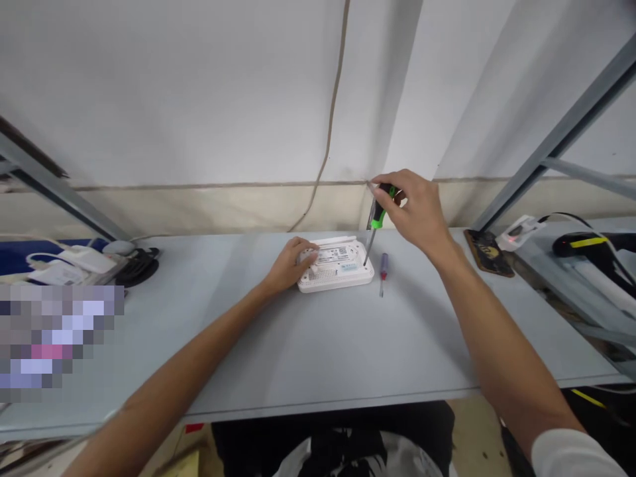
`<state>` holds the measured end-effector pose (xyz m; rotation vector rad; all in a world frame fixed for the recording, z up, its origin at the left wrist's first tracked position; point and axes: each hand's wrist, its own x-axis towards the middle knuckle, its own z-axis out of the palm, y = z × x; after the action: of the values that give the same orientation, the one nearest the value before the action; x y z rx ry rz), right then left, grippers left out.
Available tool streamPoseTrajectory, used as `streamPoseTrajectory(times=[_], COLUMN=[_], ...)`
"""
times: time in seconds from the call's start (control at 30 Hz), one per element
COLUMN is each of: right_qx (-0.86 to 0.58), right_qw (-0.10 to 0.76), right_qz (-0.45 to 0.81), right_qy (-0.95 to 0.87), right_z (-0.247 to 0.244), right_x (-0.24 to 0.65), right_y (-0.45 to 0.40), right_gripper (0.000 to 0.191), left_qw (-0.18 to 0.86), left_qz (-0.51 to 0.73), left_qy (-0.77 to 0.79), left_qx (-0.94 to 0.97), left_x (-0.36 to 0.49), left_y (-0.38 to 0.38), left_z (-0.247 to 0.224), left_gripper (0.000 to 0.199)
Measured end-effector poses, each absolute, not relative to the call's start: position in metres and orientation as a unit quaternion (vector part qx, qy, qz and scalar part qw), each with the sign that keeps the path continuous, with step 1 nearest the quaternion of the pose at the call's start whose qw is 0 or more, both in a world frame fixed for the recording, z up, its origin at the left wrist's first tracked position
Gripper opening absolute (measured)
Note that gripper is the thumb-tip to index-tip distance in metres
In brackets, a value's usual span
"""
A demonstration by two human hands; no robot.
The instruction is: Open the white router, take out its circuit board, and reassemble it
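A white device (335, 283) with vents and printed labels lies on the grey table (318, 358). My left hand (292, 264) is on the device's left end, its fingers curled round the edge and holding it. Above the right end, my right hand (410, 205) grips the black and green handle of a screwdriver (377, 217). The shaft slants down and its tip meets the device near the right edge. A small screwdriver (384, 266) with a purple and red handle lies just right of the device.
White plugs and cables (87, 260) and a black coiled item (139, 265) are at the left. On the right are a dark patterned phone-shaped item (489, 253), a white power strip (519, 232) and a metal frame (556, 132). A cable (330, 126) hangs down the wall behind.
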<state>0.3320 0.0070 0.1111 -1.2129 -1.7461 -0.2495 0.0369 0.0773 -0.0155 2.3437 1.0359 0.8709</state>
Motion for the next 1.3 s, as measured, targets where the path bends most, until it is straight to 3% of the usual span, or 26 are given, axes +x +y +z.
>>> streamPoseTrajectory(times=[0.23, 0.53, 0.87, 1.3], right_qx=[-0.497, -0.485, -0.493, -0.501], right_qw=[0.436, 0.477, 0.47, 0.47], right_qz=[-0.114, -0.12, -0.109, -0.105], right_qy=[-0.742, -0.723, -0.724, -0.719], right_z=[0.108, 0.102, 0.095, 0.099], right_x=[0.332, 0.332, 0.34, 0.341], right_y=[0.008, 0.013, 0.019, 0.01], right_gripper=[0.021, 0.021, 0.031, 0.027], left_qw=[0.205, 0.232, 0.244, 0.271], left_qz=[0.334, 0.29, 0.272, 0.279], left_qy=[0.357, 0.341, 0.33, 0.313], left_qx=[0.848, 0.864, 0.871, 0.866], left_x=[0.032, 0.024, 0.023, 0.024], left_y=[0.066, 0.065, 0.065, 0.06], left_z=[-0.025, -0.012, -0.013, -0.014], left_gripper=[0.037, 0.047, 0.046, 0.038])
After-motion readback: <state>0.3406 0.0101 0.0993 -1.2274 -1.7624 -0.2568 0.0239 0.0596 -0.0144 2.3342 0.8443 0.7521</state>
